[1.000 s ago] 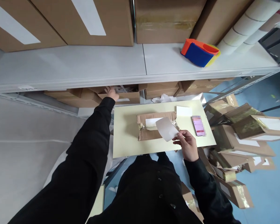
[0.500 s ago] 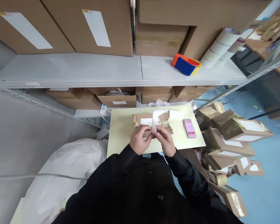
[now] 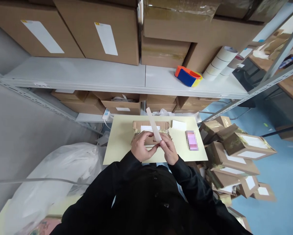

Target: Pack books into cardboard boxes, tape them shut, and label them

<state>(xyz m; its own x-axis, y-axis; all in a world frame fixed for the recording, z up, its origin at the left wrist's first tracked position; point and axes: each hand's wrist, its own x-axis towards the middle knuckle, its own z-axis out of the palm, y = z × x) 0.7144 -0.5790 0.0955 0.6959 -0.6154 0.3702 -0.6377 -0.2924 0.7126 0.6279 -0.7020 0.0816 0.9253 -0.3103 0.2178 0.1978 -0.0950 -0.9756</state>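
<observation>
"What are we risking here?"

"We're pinching the white slip (image 3: 153, 122) only near its lower end, so its long upper part is standing free, tilting toward our left. If our grip is loosening, it could be sagging, twisting or dropping onto the cardboard box (image 3: 137, 125)."

"And if we're squeezing too hard?"

"Then we could be creasing it, since it's looking thin. Two sets of fingers working so close could also be tugging it in different directions."

"Where is the box sitting, then?"

"It's lying on the pale table (image 3: 117, 140), just beyond our hands, and our fingers are partly hiding its near side. The white card stack (image 3: 179, 125) and the phone (image 3: 192, 141) are resting to its right."

"How are we holding our hands?"

"Close together in front of our body, elbows bending, forearms angling inward. Our right hand (image 3: 169, 150) is closing its thumb and fingers on the slip's lower end. Our left hand (image 3: 141, 147) is curling in from the other side, thumb reaching toward the right one."

"Is the left one gripping too?"

"We can't tell; its fingertips are meeting the slip's lower end too closely for us to be judging contact."
</observation>
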